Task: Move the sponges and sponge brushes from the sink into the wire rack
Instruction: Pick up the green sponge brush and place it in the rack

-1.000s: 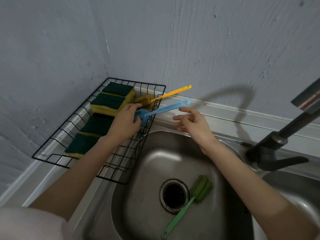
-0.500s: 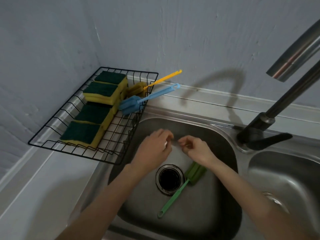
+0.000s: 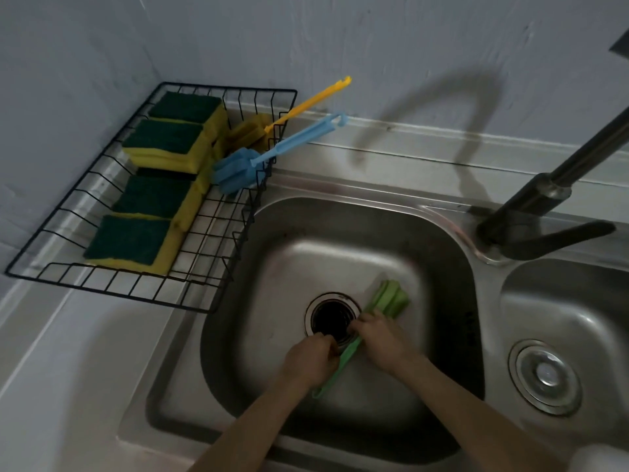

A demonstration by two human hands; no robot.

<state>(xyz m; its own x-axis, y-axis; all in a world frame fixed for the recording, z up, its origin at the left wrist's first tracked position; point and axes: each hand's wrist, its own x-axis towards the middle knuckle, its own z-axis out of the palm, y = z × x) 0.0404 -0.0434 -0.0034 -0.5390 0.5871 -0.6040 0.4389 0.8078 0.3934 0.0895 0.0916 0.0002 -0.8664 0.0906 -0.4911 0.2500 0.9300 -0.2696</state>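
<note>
Both forearms extended forward and down, converging. Left hand [image 3: 311, 361] curled, fingers [image 3: 328, 342] bent inward. Right hand [image 3: 379, 340] palm-down just beside it, fingers [image 3: 359, 327] curled. Hands nearly touching; closure of grip unclear.

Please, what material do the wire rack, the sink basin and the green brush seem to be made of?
Wire rack: thin metal wire, black coated, matte. Sink basin: probably stainless steel, brushed grey with soft reflections. Green brush: spongy foam-like head on a smooth handle, likely plastic.

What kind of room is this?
Probably a kitchen: there is a steel double sink with a dark faucet, and a wire rack beside it holding green and yellow dish sponges.
</note>
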